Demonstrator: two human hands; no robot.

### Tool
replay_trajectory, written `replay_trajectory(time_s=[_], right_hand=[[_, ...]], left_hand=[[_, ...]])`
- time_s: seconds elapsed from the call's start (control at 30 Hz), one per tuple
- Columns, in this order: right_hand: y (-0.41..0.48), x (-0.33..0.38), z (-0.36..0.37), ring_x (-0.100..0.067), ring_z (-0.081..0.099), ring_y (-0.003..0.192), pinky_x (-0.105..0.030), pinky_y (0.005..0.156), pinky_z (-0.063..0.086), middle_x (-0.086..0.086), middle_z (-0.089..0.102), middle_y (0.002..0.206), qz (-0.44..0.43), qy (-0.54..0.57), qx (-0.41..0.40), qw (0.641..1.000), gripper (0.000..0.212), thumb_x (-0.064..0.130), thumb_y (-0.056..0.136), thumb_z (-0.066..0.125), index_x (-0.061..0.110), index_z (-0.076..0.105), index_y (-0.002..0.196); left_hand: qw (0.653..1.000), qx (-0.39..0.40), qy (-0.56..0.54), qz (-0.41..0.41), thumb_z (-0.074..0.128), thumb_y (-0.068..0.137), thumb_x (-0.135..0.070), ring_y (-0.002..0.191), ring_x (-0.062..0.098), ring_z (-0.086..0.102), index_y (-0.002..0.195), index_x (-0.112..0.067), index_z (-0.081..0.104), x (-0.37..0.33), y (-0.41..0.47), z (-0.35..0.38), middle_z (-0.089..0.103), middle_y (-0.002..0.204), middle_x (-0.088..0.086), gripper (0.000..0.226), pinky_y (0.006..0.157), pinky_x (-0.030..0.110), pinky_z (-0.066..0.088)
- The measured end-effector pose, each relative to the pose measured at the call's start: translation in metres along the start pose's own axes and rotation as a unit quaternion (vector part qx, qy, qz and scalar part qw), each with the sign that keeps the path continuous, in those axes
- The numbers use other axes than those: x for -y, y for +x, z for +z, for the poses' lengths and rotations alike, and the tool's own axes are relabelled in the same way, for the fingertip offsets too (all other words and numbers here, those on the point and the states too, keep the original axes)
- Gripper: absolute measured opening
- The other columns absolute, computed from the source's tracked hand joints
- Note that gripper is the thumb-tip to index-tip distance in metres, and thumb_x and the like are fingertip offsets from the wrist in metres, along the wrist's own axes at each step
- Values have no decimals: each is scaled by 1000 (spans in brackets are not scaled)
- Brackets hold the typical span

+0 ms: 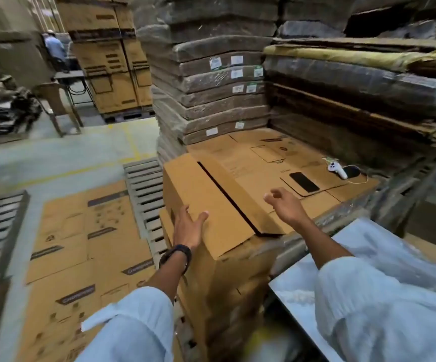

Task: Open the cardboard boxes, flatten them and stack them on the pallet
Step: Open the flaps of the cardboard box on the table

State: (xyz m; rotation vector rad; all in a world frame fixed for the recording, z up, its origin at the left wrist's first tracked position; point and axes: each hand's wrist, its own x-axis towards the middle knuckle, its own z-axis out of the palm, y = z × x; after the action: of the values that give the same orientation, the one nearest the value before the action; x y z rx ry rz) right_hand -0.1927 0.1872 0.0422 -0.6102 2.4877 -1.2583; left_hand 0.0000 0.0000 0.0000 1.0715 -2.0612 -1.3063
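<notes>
A brown cardboard box [211, 194] lies on top of a stack of flat cardboard in front of me, with a dark slit running along its top. My left hand [188, 226] rests on the box's near left top face, fingers straight. My right hand [285, 202] hovers just above the box's right side, fingers loosely curled, holding nothing. Flattened printed cardboard [86, 246] lies on a pallet [146, 194] on the floor to the left.
A black phone [304, 182] and a white controller [338, 170] lie on the flat cardboard at the right. Tall wrapped cardboard bundles [217, 87] rise behind. A chair [55, 105] and a person [55, 50] stand far left.
</notes>
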Motion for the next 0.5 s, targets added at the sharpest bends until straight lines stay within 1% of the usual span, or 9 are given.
replay_trajectory(time_s=[0.1,0.2,0.23,0.27,0.3,0.33,0.4,0.43,0.5], right_hand=[[15,-29,3,-31,49,133,-46,109,41,-13,51,149,55,-32,34,997,59,41,99,58,9,47,146],[28,-64,8,-35,48,133,-45,103,43,-16,46,151,116,-31,105,987,66,45,98,57,10,39,151],[33,-74,8,-36,49,131,-44,100,44,-17,46,150,130,-30,125,983,68,47,99,56,10,37,151],[38,-83,8,-36,51,128,-45,100,45,-18,47,148,138,-30,141,980,68,50,99,55,9,36,151],[42,-91,8,-36,54,124,-48,101,46,-18,50,144,146,-26,153,977,67,52,99,53,9,39,148],[47,-99,9,-34,58,117,-51,101,48,-18,56,137,145,-19,164,976,63,54,99,51,8,46,142],[54,-109,13,-30,62,103,-48,95,51,-15,64,120,140,4,180,974,56,56,100,49,7,58,126],[57,-110,16,-29,62,100,-45,92,51,-14,66,114,146,17,188,971,55,56,100,50,7,60,123],[61,-109,22,-29,60,98,-41,85,48,-13,65,112,165,42,197,966,56,54,99,52,4,61,124]], left_hand=[[999,-4,-18,-49,63,89,-60,141,31,40,156,-22,26,12,-7,16,35,160,4,85,114,51,36],[992,3,-52,-119,58,67,-86,138,31,44,155,-26,26,48,-6,37,39,157,4,111,113,56,38],[989,0,-54,-136,57,62,-91,137,31,45,154,-26,27,58,-5,45,41,156,3,117,112,56,39],[986,5,-61,-152,58,61,-91,135,30,47,153,-25,28,58,-9,48,44,154,2,117,112,55,40],[984,3,-71,-163,61,66,-85,133,29,49,153,-23,29,49,-16,50,46,151,-1,111,112,51,39],[981,-1,-86,-174,63,75,-76,132,28,49,153,-21,29,41,-22,52,47,146,-5,101,112,45,38],[973,-6,-108,-203,62,90,-61,131,27,49,154,-18,28,38,-26,58,49,135,-6,84,108,38,37],[968,-5,-122,-217,62,90,-61,129,27,51,153,-20,30,37,-26,61,50,132,-6,81,108,39,37],[961,0,-153,-231,64,84,-67,121,23,56,149,-24,38,39,-26,66,57,134,-8,83,110,43,41]])
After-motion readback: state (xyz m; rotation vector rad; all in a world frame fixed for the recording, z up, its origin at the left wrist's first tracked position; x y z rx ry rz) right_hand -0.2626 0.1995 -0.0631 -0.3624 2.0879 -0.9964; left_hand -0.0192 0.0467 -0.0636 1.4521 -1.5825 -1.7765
